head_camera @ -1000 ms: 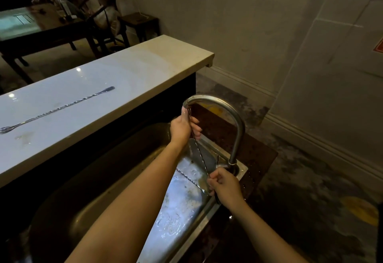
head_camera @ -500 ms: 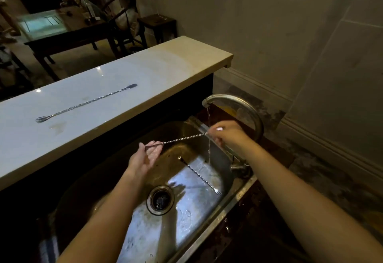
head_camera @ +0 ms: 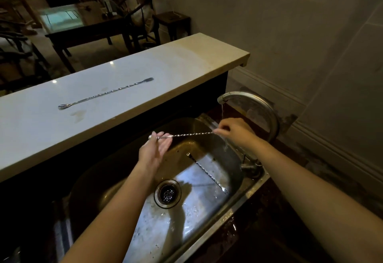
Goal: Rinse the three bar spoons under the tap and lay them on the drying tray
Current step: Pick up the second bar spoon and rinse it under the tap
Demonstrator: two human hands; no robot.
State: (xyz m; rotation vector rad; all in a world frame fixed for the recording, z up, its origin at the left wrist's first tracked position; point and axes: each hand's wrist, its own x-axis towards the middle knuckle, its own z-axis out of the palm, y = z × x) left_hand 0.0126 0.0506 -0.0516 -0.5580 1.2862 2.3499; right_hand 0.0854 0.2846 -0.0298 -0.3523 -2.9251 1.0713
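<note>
I hold one twisted steel bar spoon [head_camera: 189, 135] level above the steel sink [head_camera: 255, 188]. My right hand [head_camera: 234, 131] pinches its right end under the thin stream running from the curved tap [head_camera: 259, 105]. My left hand [head_camera: 155, 148] holds its left end, fingers loosely spread around the shaft. A second bar spoon [head_camera: 208, 173] lies slanted on the sink floor, right of the drain [head_camera: 167, 193]. A third bar spoon [head_camera: 105, 94] lies on the white countertop [head_camera: 176, 70] behind the sink. No drying tray shows.
The raised white countertop runs along the far side of the sink, with a dark drop below it. A wet dark ledge borders the sink at the right. In the room beyond are a dark table [head_camera: 87, 32], chairs and a seated person [head_camera: 143, 8].
One second ago my left hand was up at the spout and my right held the spoon low by the tap base. Since then the spoon has turned level, and water runs.
</note>
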